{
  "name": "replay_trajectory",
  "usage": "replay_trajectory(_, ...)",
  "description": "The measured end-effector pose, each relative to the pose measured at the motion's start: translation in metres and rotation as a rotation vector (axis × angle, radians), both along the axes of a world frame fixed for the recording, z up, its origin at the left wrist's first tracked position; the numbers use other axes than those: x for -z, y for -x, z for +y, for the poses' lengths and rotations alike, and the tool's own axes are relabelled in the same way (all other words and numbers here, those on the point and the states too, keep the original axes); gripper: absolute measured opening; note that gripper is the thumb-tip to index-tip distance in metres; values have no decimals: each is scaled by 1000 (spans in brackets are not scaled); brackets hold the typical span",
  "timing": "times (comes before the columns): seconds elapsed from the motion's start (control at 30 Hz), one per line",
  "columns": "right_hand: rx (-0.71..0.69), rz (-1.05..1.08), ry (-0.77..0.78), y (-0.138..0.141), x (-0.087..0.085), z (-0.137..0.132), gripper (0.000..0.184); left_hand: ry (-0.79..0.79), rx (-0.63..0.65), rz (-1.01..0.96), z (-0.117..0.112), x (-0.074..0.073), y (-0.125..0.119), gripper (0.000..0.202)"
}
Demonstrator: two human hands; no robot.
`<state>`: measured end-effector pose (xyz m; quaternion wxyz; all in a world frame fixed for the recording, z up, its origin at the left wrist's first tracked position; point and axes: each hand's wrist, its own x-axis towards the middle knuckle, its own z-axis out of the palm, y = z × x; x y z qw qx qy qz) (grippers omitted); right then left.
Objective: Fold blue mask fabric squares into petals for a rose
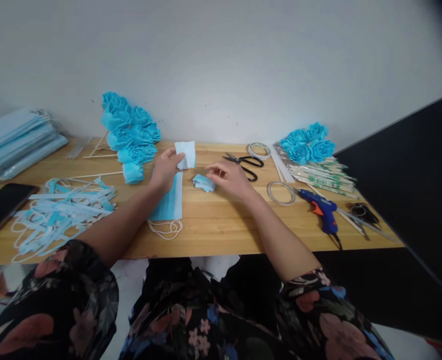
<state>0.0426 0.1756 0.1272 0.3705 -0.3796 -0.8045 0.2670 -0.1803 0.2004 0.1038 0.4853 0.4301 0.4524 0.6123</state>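
1. Wooden table (pixel 221 230): it bears all the work; a bundle of face masks (pixel 18 145) lies at its left end.
2. Left flower cluster (pixel 126 132): blue blooms near the wall; a smaller right flower cluster (pixel 307 145) rests by a packet of sticks (pixel 326 177).
3. Heap of cut strips (pixel 63 215): tangled, left of the left forearm; a single mask (pixel 168 202) lies flat on that forearm's other side.
4. 2 hands: the left hand (pixel 164 170) pinches thumb against fingers on a pale square; the right hand (pixel 232 180) has loosely bent fingers, and I cannot tell whether they touch or grip anything.
5. Glue gun (pixel 324 207) and scissors (pixel 249 161): both lie right of centre, out of the hands.
6. Pale square (pixel 185 154): held up beyond the single mask; the step in hand looks like handling cut squares.
7. Small pile of pieces (pixel 203 183): between the hands, at the right fingertips; the next move seems to call for a light pinch, parting 1 thin layer cleanly.
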Motion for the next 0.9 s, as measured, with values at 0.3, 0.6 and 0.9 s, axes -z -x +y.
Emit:
replay_trajectory(0.3, -118, -207, -55, -2, 12, 8, 38, -17, 5, -24, -1, 2, -1, 39)
replay_trajectory(0.6, 65, 165, 145, -1, 7, 6, 19, -38, 32, 30, -7, -2, -4, 35)
replay_trajectory(0.9, 66, 453, 267, 8, 6, 1, 35, -107, 115, 101, -24, -10, -23, 36)
